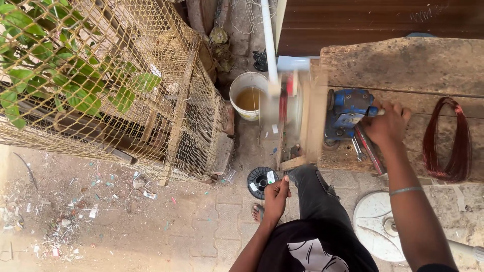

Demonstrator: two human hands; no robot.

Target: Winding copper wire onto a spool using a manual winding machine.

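Note:
A blue hand-cranked winding machine (347,115) is fixed to the edge of a worn wooden bench (403,65). My right hand (387,123) grips its crank handle. The winder's wooden former (286,103) with reddish wire on it is blurred by spinning. My left hand (276,197) is held low with fingers pinched together, just beside a black wire spool (258,180) lying on the ground; the thin wire itself is too fine to see.
A coil of copper-coloured wire (447,140) lies on the bench. A white bucket (248,94) with yellowish liquid stands beyond the winder. A wire-mesh cage (126,90) with green leaves fills the left. A white round fan part (375,221) lies by my leg.

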